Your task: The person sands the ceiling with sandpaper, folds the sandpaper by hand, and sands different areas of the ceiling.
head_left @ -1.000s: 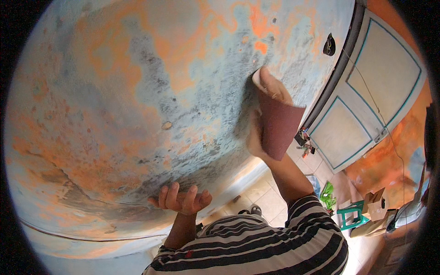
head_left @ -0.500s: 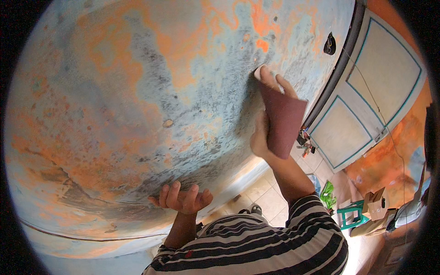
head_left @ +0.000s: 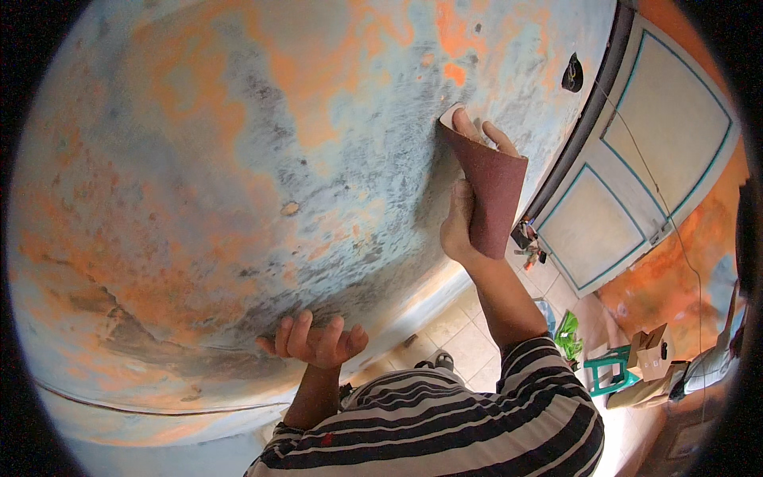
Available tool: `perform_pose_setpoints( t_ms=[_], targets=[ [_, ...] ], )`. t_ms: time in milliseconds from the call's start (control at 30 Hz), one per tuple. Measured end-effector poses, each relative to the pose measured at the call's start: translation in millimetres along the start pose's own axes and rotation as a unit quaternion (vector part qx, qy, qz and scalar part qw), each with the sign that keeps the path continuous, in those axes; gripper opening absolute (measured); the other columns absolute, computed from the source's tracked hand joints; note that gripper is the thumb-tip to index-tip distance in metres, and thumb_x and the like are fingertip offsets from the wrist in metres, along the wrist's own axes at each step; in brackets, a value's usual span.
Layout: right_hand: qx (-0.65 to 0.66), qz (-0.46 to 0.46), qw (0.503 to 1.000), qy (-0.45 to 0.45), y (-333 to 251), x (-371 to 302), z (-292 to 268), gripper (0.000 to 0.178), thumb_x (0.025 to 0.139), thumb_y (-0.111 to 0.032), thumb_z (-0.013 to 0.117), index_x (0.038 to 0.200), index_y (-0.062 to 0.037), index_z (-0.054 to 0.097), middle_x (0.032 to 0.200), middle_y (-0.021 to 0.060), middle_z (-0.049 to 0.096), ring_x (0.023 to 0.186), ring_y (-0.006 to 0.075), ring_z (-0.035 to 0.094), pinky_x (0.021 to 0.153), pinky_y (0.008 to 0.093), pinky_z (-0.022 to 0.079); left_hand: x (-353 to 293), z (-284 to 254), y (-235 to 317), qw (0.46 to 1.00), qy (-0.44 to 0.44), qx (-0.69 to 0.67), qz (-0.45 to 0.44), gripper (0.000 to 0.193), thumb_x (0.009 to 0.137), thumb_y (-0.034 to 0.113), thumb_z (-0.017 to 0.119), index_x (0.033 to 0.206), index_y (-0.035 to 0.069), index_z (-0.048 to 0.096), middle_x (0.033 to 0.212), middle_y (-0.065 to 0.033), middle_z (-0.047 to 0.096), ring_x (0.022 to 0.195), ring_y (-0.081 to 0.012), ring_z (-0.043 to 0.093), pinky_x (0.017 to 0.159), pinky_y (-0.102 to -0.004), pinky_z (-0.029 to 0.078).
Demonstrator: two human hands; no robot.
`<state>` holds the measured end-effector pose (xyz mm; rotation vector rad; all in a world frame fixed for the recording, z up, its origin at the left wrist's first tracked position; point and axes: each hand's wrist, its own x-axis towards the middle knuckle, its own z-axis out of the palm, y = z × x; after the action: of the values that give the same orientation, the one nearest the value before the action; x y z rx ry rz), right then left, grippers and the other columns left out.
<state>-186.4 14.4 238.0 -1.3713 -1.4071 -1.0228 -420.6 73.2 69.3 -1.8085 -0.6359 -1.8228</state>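
Note:
A wall with worn, patchy blue, orange and dark grey paint fills the left and middle of the head view. My right hand holds a dark red-brown sheet of sandpaper against it. The sheet curves around the fingers, its grit side showing, with the thumb on the near side and fingertips showing past its upper edge. Lower on the wall, my left hand is held palm up, empty, with fingers apart and slightly curled. Its fingertips are close to the darkened patch; whether they touch cannot be told.
A pale door with teal trim stands on the right beyond a dark frame. Near it are a green stool, an open cardboard box and a green bag on the tiled floor. A black fixture is on the wall, with a cable hanging from it.
My right hand and the sandpaper have moved slightly up along the wall, and the sheet is curled more tightly. My left hand has stayed almost in place.

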Motion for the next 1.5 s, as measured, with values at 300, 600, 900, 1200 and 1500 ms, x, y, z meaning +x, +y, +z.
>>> perform_pose_setpoints(
  t_ms=[300,600,900,1200,1500],
  targets=[
    [-0.004,-0.009,1.0,0.005,-1.9,-1.2,-0.5,0.059,0.073,-0.002,0.043,0.131,0.0022,0.053,0.138,0.0188,0.053,0.116,0.0375,0.053,0.108,0.042,0.03,2.6,1.9,3.8,1.0,-0.005,0.009,-0.004,0.026,0.086,0.055,0.055,0.097,0.031,0.057,0.112,-0.0047,0.056,0.125,-0.0274,0.041,0.115,-0.064,0.004],
    [0.097,0.037,0.995,-0.001,-3.6,-3.7,0.3,0.052,0.08,-0.001,0.05,0.132,0.0013,0.054,0.128,0.0151,0.059,0.114,0.0329,0.053,0.101,0.0431,0.037,3.2,1.8,3.8,1.0,-0.015,0.01,-0.001,0.026,0.087,0.055,0.054,0.096,0.031,0.055,0.112,-0.0039,0.055,0.125,-0.0275,0.041,0.115,-0.0639,0.004],
    [0.16,0.075,0.983,-0.04,-1.6,1.9,-3.8,0.049,0.073,0.008,0.049,0.121,0.0021,0.059,0.136,0.0179,0.056,0.125,0.0329,0.048,0.108,0.0439,0.029,7.5,2.5,5.3,1.0,-0.013,0.01,-0.003,0.026,0.087,0.054,0.054,0.095,0.03,0.056,0.114,-0.0047,0.055,0.126,-0.0279,0.04,0.115,-0.0637,0.004],
    [0.096,0.069,0.991,-0.058,-7.4,7.9,-10.8,0.046,0.079,0.006,0.046,0.123,0.0001,0.058,0.136,0.0186,0.055,0.123,0.0317,0.049,0.107,0.0434,0.029,8.9,2.5,6.0,1.0,-0.01,0.015,-0.007,0.026,0.088,0.054,0.053,0.094,0.029,0.056,0.114,-0.005,0.055,0.124,-0.0283,0.041,0.115,-0.0639,0.005],
    [0.043,-0.021,0.995,-0.085,-1.0,7.8,-16.7,0.049,0.076,0.007,0.047,0.123,0.0018,0.06,0.138,0.0157,0.055,0.127,0.0328,0.046,0.108,0.0431,0.027,7.0,-2.1,2.1,0.999,-0.029,0.036,0.022,0.031,0.085,0.05,0.054,0.099,0.023,0.056,0.121,-0.0097,0.051,0.121,-0.0338,0.043,0.11,-0.0642,0.015]
  ],
)
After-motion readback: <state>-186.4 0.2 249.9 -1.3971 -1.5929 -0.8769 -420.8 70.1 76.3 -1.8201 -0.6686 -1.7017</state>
